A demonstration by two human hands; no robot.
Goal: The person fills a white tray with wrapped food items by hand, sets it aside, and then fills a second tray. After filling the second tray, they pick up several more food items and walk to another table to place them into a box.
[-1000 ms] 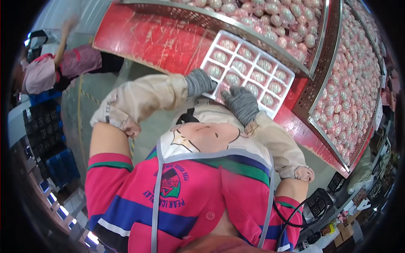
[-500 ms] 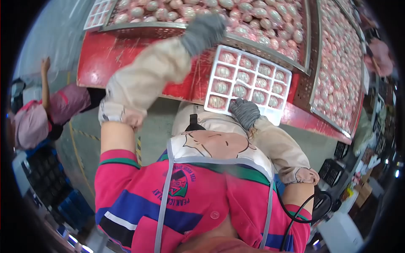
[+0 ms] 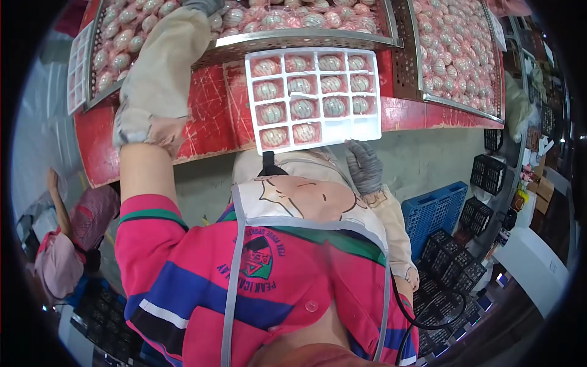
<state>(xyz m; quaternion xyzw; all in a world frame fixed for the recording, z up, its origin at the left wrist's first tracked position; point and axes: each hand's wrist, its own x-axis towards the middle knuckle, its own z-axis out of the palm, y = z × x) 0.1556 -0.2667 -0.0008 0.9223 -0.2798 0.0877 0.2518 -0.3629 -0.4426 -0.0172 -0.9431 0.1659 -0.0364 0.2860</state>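
Note:
My left hand (image 3: 205,6), in a grey glove, reaches over the metal bin (image 3: 306,39) and is partly cut off by the top of the view; its fingers do not show. Under and around it lie many round striped pieces (image 3: 131,40) in clear and pinkish wrappers. A white compartment tray (image 3: 378,116) lies by the near edge of the red table. Wrapped pieces fill its cells except two at the near right. By that corner is my right hand (image 3: 365,166), also grey-gloved, its fingers curled together at the tray's edge. What they hold, if anything, is hidden.
A second bin of wrapped pieces (image 3: 455,58) stands at the right. Another white tray (image 3: 77,67) is left of the first bin. A blue pallet (image 3: 433,211) and black crates (image 3: 449,263) are on the floor at right. Another person (image 3: 61,263) is at left.
My left hand has moved left across the bin. My right hand has drawn back from the tray's near row to its right corner, uncovering a wrapped piece. The whole view has shifted and turned.

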